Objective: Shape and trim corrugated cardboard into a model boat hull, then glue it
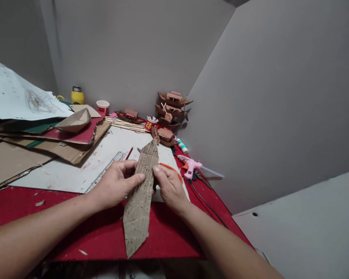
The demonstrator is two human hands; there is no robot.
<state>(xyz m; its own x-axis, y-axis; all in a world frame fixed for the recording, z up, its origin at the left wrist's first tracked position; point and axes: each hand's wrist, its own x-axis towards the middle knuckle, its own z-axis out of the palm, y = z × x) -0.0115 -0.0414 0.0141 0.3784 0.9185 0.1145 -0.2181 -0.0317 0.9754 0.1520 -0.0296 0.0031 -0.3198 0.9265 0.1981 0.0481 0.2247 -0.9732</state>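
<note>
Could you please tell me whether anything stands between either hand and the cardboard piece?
Nothing visible does: the left hand and the right hand both hold the cardboard piece directly, one on each long side.

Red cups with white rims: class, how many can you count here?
2. One cup stands to the right of the yellow container; the other cup stands just left of the cluster of model boats. More could be hidden behind things.
</note>
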